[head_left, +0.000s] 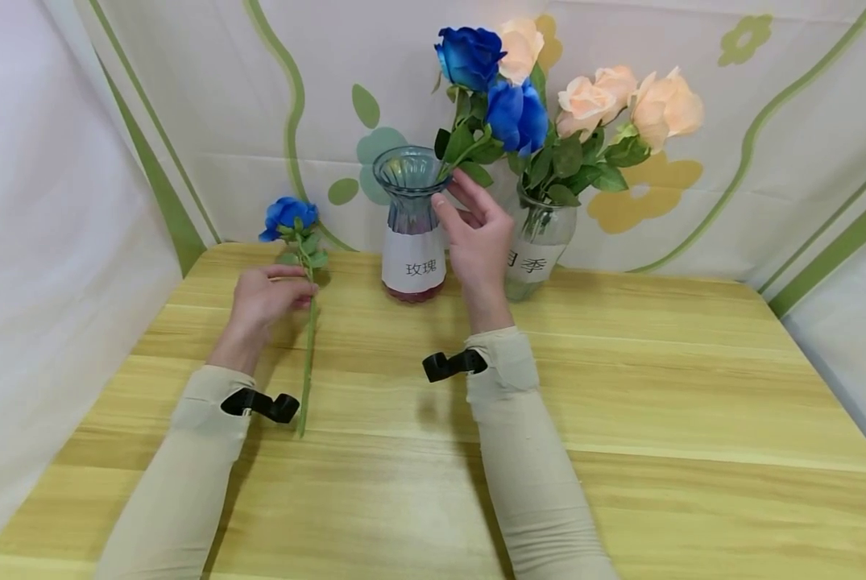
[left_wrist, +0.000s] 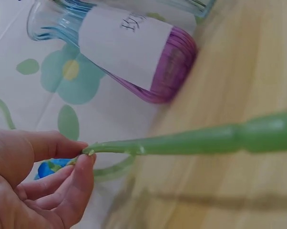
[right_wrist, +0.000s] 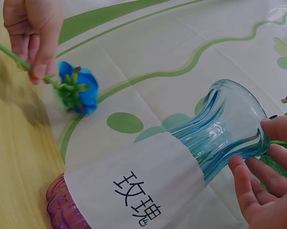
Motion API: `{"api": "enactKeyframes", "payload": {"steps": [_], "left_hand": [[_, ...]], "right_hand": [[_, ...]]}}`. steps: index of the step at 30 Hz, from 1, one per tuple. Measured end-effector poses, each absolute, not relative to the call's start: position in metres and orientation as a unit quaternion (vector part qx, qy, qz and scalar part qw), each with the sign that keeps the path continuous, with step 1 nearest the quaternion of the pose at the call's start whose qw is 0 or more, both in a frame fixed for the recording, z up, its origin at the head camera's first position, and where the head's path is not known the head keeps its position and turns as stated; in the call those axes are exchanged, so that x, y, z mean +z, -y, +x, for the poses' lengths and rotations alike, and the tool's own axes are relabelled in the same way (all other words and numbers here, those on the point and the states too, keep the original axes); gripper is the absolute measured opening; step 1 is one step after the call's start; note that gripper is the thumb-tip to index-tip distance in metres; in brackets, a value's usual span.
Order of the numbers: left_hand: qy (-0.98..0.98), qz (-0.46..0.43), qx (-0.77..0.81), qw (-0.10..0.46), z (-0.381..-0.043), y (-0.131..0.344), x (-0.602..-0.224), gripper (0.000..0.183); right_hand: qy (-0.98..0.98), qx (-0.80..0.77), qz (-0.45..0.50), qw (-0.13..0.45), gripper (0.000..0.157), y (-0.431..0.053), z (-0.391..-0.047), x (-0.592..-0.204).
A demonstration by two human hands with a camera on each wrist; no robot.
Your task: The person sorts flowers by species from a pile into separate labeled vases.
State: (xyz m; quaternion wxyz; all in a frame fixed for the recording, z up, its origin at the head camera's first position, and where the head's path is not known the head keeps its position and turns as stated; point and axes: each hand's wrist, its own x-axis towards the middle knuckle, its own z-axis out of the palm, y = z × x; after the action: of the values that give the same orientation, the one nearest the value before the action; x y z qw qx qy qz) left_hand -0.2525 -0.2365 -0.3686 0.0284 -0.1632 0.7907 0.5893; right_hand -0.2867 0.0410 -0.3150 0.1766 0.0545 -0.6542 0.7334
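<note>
Between thumb and fingers, the left hand [head_left: 269,294] pinches the green stem of a blue rose [head_left: 289,219], its bloom pointing to the wall; the stem [left_wrist: 181,145] runs large across the left wrist view. At the upper right side of a blue-and-purple glass vase [head_left: 412,216] with a white label, the right hand [head_left: 479,234] holds the rim, as the right wrist view shows beside the glass [right_wrist: 229,124]. Two more blue roses [head_left: 515,117] lean right above that hand, stems meeting the rim; their lower ends cannot be made out.
Just right of the right hand stands a clear glass vase [head_left: 549,229] with a white label, holding several pale peach roses [head_left: 666,109]. A patterned cloth [head_left: 244,185] hangs behind the wooden table [head_left: 374,483], close to both vases.
</note>
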Motion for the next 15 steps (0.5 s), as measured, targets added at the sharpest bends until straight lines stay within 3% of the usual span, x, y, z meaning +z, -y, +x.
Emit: {"api": "enactKeyframes", "payload": {"steps": [15], "left_hand": [[-0.682,-0.153,0.711,-0.078,-0.262,0.219,-0.34,0.045]], "right_hand": [[0.658,0.732,0.051,0.168,0.046,-0.042,-0.289,-0.315]]}}
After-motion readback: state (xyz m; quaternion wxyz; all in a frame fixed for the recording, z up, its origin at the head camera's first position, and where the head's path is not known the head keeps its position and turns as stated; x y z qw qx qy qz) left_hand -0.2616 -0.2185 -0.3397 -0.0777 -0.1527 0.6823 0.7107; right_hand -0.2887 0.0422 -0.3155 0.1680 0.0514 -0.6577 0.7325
